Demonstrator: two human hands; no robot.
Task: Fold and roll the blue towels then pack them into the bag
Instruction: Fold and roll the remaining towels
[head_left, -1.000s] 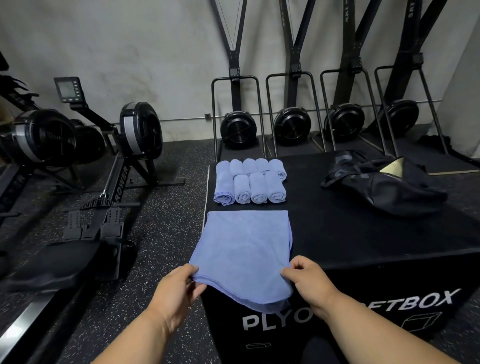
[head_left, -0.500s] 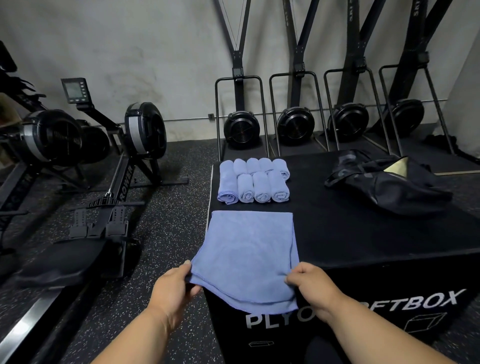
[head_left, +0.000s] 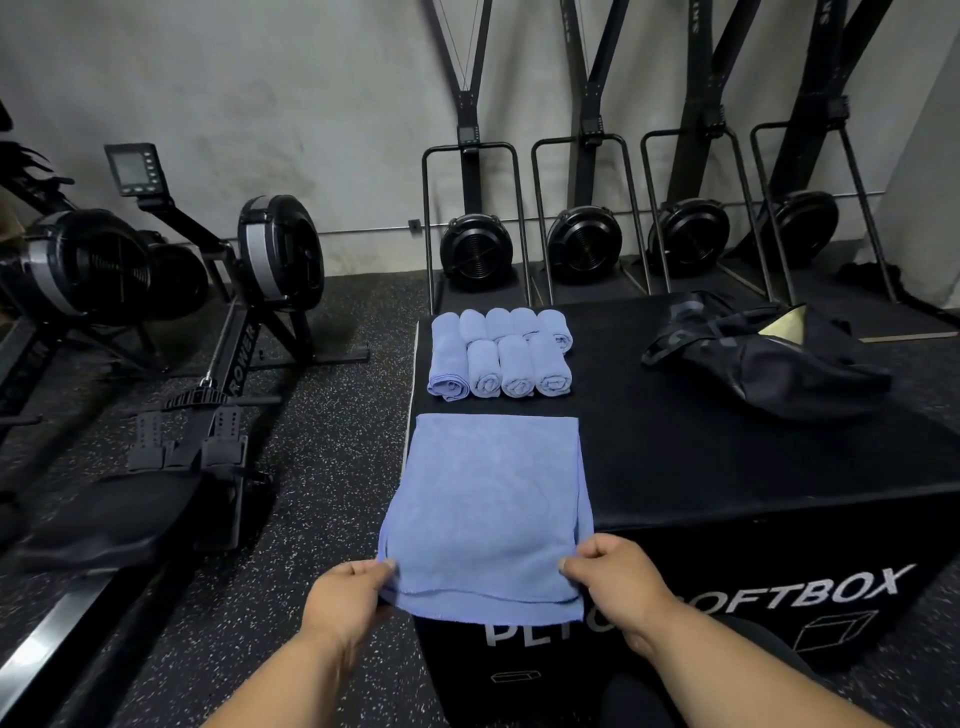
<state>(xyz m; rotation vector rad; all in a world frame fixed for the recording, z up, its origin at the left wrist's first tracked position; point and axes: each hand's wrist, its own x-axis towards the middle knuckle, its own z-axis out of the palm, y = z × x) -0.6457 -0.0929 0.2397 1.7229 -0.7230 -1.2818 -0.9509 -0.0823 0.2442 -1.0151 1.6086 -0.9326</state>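
Speckled black rubber gym flooring surrounds a black soft plyo box (head_left: 727, 467), seen from above by the person standing at its near edge. Nearest, the left hand (head_left: 345, 597) pinches the near left corner of a folded blue towel (head_left: 488, 509), and the right hand (head_left: 618, 582) pinches its near right corner, thumbs on top. Both hands are well apart, one at each side of the cloth. That towel lies flat along the left side of the box top, its near edge hanging over the front edge of the box. Beyond it, near the far left corner of the box top, rolled blue towels (head_left: 501, 358) lie side by side in two touching rows. A black bag (head_left: 769, 358) sits slumped toward the far right of the box top, well apart from the rolls. Left of the box stand rowing machines (head_left: 171, 291). Against the far wall stand four ski trainers (head_left: 584, 244)
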